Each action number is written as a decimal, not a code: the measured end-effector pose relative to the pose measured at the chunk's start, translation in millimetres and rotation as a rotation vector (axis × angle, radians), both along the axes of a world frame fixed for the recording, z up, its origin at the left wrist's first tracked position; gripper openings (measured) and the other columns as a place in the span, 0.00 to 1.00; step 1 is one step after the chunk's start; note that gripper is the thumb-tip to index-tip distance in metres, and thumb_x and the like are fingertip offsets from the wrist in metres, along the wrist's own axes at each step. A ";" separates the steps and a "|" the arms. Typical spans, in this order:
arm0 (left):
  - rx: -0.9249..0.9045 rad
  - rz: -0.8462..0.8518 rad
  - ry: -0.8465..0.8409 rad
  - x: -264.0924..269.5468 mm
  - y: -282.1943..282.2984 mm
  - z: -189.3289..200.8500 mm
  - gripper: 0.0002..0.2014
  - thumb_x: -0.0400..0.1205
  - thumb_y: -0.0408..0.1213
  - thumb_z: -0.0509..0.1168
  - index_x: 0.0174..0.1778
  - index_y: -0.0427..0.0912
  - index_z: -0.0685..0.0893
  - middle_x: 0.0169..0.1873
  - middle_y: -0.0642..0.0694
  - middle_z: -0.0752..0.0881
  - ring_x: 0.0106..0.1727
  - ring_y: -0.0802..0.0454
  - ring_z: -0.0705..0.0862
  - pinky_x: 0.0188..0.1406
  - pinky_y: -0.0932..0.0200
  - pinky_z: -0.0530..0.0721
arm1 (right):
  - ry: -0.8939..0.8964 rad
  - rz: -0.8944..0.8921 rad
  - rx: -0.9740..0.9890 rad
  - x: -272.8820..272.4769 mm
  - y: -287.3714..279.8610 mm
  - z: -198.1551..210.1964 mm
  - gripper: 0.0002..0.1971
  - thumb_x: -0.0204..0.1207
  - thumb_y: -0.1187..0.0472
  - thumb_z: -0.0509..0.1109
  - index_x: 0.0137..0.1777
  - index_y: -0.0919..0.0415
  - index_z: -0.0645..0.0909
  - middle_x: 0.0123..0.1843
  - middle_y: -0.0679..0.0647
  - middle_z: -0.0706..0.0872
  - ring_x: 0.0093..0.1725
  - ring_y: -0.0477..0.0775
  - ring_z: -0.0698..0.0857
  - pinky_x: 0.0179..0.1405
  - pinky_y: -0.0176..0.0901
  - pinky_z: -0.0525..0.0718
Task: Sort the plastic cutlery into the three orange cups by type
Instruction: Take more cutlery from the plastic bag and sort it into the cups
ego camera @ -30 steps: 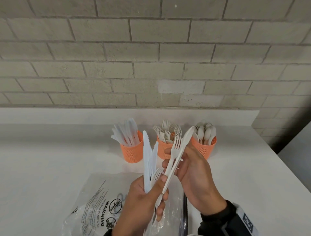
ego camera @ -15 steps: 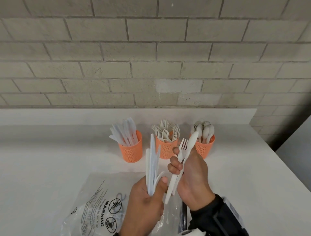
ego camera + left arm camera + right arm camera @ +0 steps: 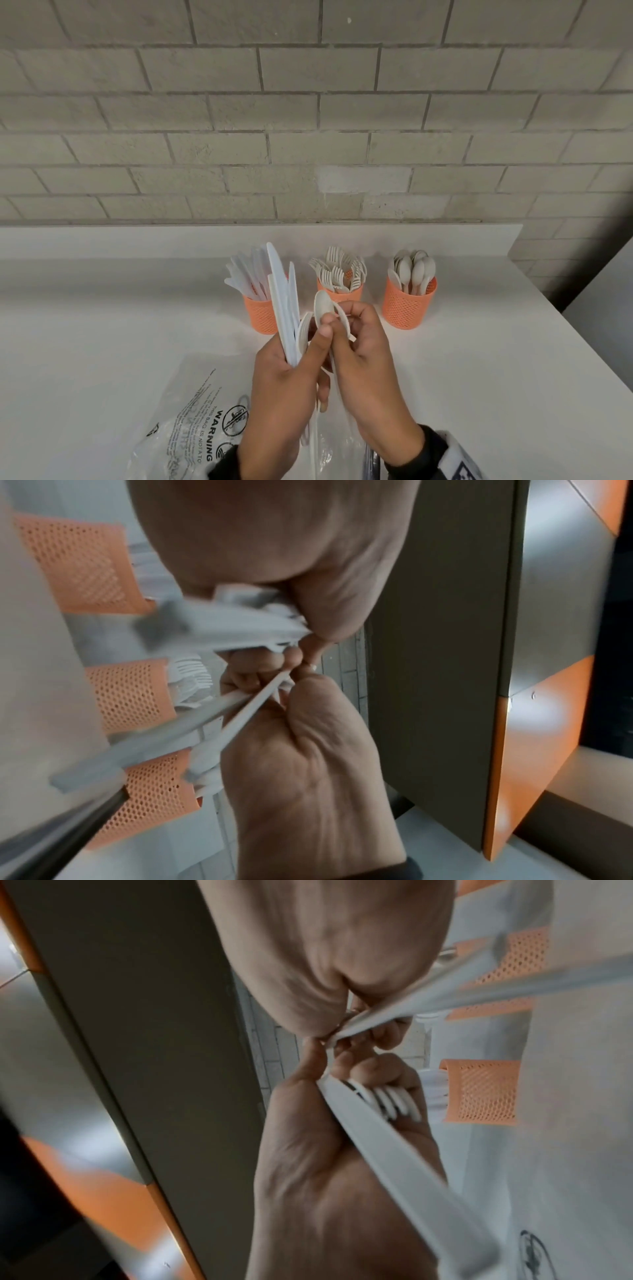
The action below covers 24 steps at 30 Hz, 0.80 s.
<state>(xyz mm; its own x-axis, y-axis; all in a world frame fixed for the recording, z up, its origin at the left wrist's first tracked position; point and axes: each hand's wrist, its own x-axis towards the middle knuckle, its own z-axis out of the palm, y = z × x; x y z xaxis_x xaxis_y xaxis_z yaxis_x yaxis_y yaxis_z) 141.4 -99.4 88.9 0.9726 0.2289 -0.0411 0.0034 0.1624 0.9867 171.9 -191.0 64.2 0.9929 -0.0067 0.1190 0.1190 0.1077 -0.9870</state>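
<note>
Three orange mesh cups stand in a row at the back: one with knives [image 3: 261, 316], one with forks [image 3: 339, 294], one with spoons [image 3: 409, 306]. In front of them my left hand [image 3: 308, 346] grips an upright bundle of white knives [image 3: 281, 308] with spoon bowls beside it. My right hand [image 3: 339, 325] meets it, fingers pinching a spoon [image 3: 323, 304] at the bundle's right side. White handles [image 3: 246, 710] run through the right hand's curled fingers. In the right wrist view the left hand holds a knife handle [image 3: 377, 1139] and several stacked pieces.
A clear plastic bag [image 3: 191, 421] with a printed warning lies on the white counter [image 3: 102, 325] under my hands. A brick wall [image 3: 308, 137] backs the counter, whose right edge [image 3: 582, 342] drops off beyond the spoon cup.
My right hand, which held a fork and a spoon upright apart from the left, has come back against the left hand's bundle. The fork's tines no longer show.
</note>
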 end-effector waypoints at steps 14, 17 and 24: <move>0.216 -0.074 0.025 -3.9 2.7 -2.7 0.14 0.83 0.43 0.69 0.31 0.49 0.85 0.17 0.52 0.82 0.17 0.54 0.72 0.18 0.60 0.72 | -0.370 0.212 -0.530 11.7 -39.5 33.3 0.12 0.75 0.53 0.77 0.56 0.41 0.82 0.51 0.38 0.76 0.55 0.45 0.82 0.48 0.37 0.85; 0.303 -0.114 0.038 -5.0 3.5 -7.3 0.13 0.82 0.40 0.68 0.31 0.52 0.87 0.19 0.52 0.84 0.18 0.56 0.75 0.22 0.57 0.74 | -0.291 0.381 -0.667 20.0 -49.5 38.1 0.07 0.72 0.46 0.77 0.49 0.41 0.85 0.51 0.41 0.75 0.54 0.46 0.82 0.52 0.48 0.86; 0.317 -0.212 0.091 -12.1 1.2 -7.1 0.10 0.82 0.33 0.68 0.38 0.51 0.89 0.34 0.47 0.93 0.17 0.56 0.75 0.18 0.62 0.73 | -0.204 0.564 -0.591 25.9 -63.0 44.5 0.06 0.71 0.55 0.81 0.43 0.48 0.87 0.51 0.44 0.79 0.54 0.43 0.81 0.53 0.41 0.81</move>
